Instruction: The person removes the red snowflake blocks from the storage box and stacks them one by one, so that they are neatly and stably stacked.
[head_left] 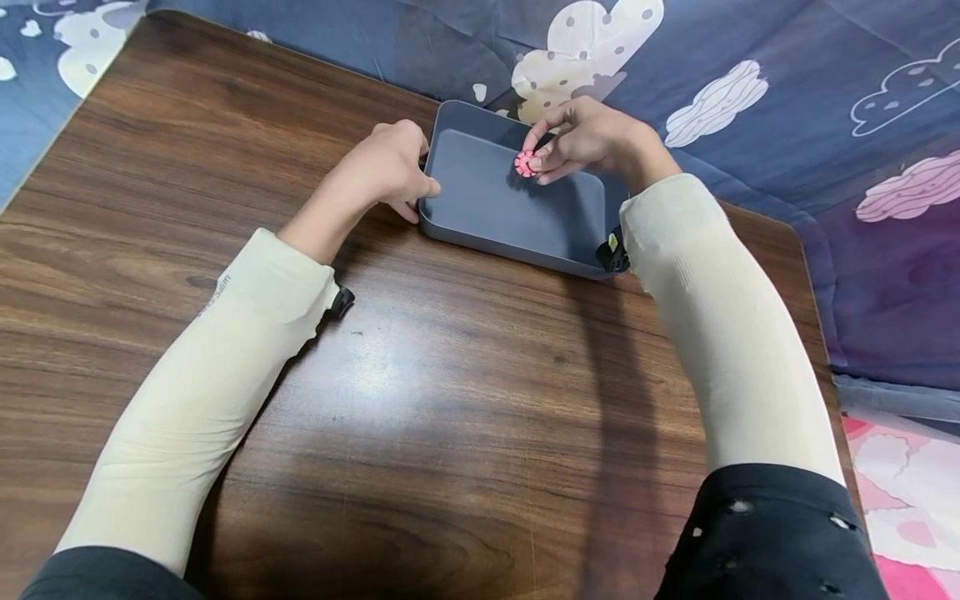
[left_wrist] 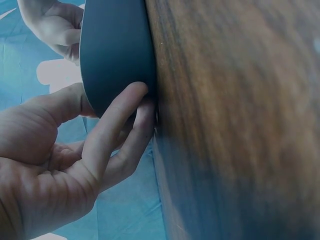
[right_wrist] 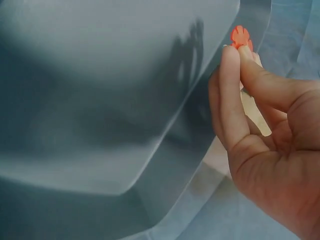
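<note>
A grey rectangular tray (head_left: 480,196) with low walls lies near the back edge of the table. My left hand (head_left: 390,167) grips its left end, the thumb over the rim and the fingers against the outer wall, as the hand (left_wrist: 75,150) shows in the left wrist view. Above the tray floor, my right hand (head_left: 588,137) pinches a small pink notched disc (head_left: 525,164) between thumb and fingertips. In the right wrist view that disc (right_wrist: 241,36) looks orange-red and sticks up past the fingertips, its lower part hidden by them.
The brown wood-grain table (head_left: 420,400) spreads in front of the tray. Behind it hangs a blue cloth (head_left: 450,50) printed with clouds, close to the tray's back wall. Pink patterned fabric (head_left: 907,508) shows beyond the table's right edge.
</note>
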